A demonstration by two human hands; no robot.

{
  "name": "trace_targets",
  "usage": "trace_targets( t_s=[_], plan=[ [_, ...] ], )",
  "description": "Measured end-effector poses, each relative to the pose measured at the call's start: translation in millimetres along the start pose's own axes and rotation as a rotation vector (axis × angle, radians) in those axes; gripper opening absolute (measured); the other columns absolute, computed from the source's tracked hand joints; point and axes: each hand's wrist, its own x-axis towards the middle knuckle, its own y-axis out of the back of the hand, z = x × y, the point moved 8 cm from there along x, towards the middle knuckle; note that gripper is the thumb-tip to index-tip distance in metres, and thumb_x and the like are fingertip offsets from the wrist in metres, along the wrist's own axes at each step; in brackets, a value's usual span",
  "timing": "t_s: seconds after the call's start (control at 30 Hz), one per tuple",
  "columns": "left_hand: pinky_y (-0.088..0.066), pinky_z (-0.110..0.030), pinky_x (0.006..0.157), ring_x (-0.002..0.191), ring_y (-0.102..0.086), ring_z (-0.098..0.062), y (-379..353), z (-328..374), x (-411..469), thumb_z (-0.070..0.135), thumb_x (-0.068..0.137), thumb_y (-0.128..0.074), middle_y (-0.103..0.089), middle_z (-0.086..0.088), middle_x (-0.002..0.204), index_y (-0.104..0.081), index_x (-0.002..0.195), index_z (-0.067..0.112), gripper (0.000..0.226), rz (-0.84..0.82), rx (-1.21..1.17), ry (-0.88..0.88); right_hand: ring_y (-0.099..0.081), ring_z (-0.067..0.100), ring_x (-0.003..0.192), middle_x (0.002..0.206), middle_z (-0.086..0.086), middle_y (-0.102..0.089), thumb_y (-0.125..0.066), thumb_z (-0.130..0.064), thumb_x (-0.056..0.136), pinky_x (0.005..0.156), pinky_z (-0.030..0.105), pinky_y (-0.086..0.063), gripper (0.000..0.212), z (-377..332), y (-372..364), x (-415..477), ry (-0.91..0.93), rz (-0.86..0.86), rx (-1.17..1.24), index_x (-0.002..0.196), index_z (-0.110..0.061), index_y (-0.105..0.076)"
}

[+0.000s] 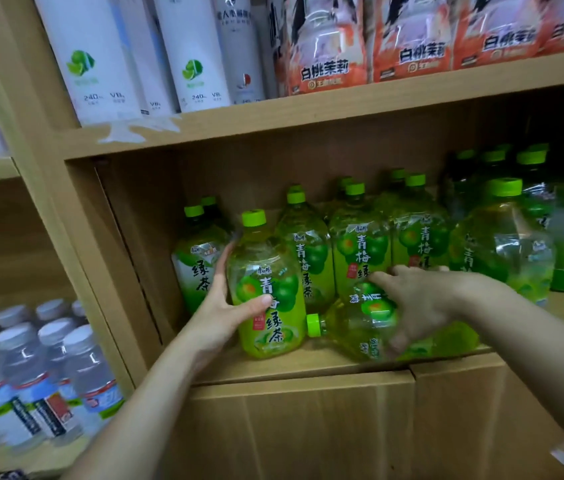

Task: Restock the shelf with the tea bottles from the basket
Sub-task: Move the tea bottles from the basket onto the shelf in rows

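Fingers (219, 271) round upright btl (268, 292), toppled btl (349, 330)

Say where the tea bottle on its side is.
Head view, centre-right: the lying bottle rests on the shelf under the right hand, cap beside the upright bottle in the left hand.

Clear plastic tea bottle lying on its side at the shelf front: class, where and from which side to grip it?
Take the lying clear plastic tea bottle by its wide labelled body, from above, where the right hand rests; its green cap points left.
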Motion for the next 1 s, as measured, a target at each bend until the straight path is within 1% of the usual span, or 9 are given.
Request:
trace_targets(
  t_s=[0.07, 0.13, 0.23, 0.4, 0.53, 0.7, 0.8, 0.9, 1.0],
  plan=[
    [-0.049, -0.043, 0.094, 0.113, -0.062, -0.020, -0.8, -4.5, 3.4, -0.002, 0.064, -0.076, -0.064, 0.001, 0.124, -0.030, 0.136, 0.050, 0.101, -0.014, -0.087, 0.035, -0.025, 0.026, 0.142, 0.156, 0.000, -0.023, -0.076, -0.062, 0.058, 0.110, 0.056, -0.022, 0.121, 1.8, 5.0, -3.8, 0.023, 0.006, 0.038, 0.150, -0.030, -0.003],
    [-0.046, -0.044, 0.097, 0.115, -0.061, -0.025, 0.2, -9.4, 5.7, -0.005, 0.063, -0.070, -0.064, -0.006, 0.124, -0.030, 0.143, 0.036, 0.099, -0.013, -0.146, 0.051, -0.030, 0.025, 0.137, 0.146, -0.002, -0.035, -0.078, -0.061, 0.055, 0.104, 0.053, -0.027, 0.120, -0.3, 5.7, -8.1, 0.056, 0.067, 0.091, 0.149, -0.034, -0.009],
    [-0.053, -0.038, 0.090, 0.112, -0.062, -0.028, 6.5, -17.4, -2.0, -0.005, 0.062, -0.068, -0.065, -0.014, 0.121, -0.029, 0.146, 0.017, 0.095, 0.012, -0.173, 0.070, -0.031, 0.023, 0.130, 0.136, -0.002, -0.039, -0.080, -0.057, 0.052, 0.099, 0.045, -0.029, 0.118, -7.5, -1.3, -12.8, 0.086, 0.223, 0.215, 0.148, -0.035, -0.015],
    [-0.056, -0.030, 0.077, 0.105, -0.066, -0.025, -8.2, -15.5, 9.1, -0.011, 0.065, -0.068, -0.069, -0.012, 0.113, -0.031, 0.144, 0.014, 0.091, -0.003, -0.203, 0.044, -0.033, 0.020, 0.134, 0.151, 0.001, -0.032, -0.087, -0.042, 0.054, 0.105, 0.035, -0.033, 0.117, 17.9, 8.1, -28.3, 0.036, 0.458, 0.979, 0.148, -0.027, -0.019],
    [-0.056, -0.026, 0.074, 0.102, -0.067, -0.020, -36.9, -12.3, 18.5, -0.011, 0.070, -0.061, -0.071, -0.007, 0.109, -0.031, 0.144, 0.015, 0.084, -0.013, -0.187, 0.021, -0.030, 0.023, 0.137, 0.153, 0.001, -0.025, -0.087, -0.033, 0.060, 0.107, 0.040, -0.031, 0.113, 23.6, 1.6, -25.4, -0.079, 0.683, 1.315, 0.148, -0.032, -0.015],
    [-0.054, -0.021, 0.072, 0.102, -0.065, -0.007, -47.2, -14.7, 16.1, -0.009, 0.084, -0.058, -0.067, 0.007, 0.112, -0.031, 0.143, 0.027, 0.074, 0.066, -0.083, -0.059, -0.040, 0.030, 0.127, 0.143, 0.005, -0.023, -0.082, -0.049, 0.060, 0.102, 0.051, -0.037, 0.114, 13.4, -10.3, -18.6, -0.308, 0.930, 1.252, 0.147, -0.030, -0.010],
    [-0.049, -0.028, 0.092, 0.119, -0.055, -0.005, -52.3, -9.2, 9.0, 0.005, 0.087, -0.062, -0.055, 0.014, 0.131, -0.021, 0.138, 0.053, 0.081, 0.111, 0.115, -0.150, -0.031, 0.033, 0.133, 0.145, 0.007, -0.019, -0.080, -0.053, 0.061, 0.105, 0.055, -0.033, 0.120, 13.2, -15.4, -14.6, -0.303, 0.862, 1.178, 0.147, -0.031, 0.000],
    [-0.030, -0.019, 0.106, 0.130, -0.035, 0.005, -60.8, 6.1, -4.2, 0.013, 0.088, -0.063, -0.036, 0.017, 0.145, -0.012, 0.140, 0.055, 0.084, 0.210, 0.451, -0.324, -0.026, 0.027, 0.139, 0.153, 0.004, -0.015, -0.081, -0.045, 0.066, 0.109, 0.042, -0.028, 0.122, 21.7, -16.3, -18.1, -0.160, 0.662, 1.122, 0.148, -0.032, 0.009],
    [-0.023, -0.001, 0.092, 0.108, -0.029, 0.023, -70.9, 13.3, -13.9, 0.016, 0.089, -0.062, -0.037, 0.017, 0.126, -0.016, 0.145, 0.045, 0.078, 0.296, 0.667, -0.476, -0.038, 0.024, 0.133, 0.153, 0.006, -0.025, -0.082, -0.049, 0.060, 0.102, 0.039, -0.039, 0.124, 30.4, -9.8, -28.0, -0.191, 0.689, 0.993, 0.150, -0.028, 0.001]
  ],
)
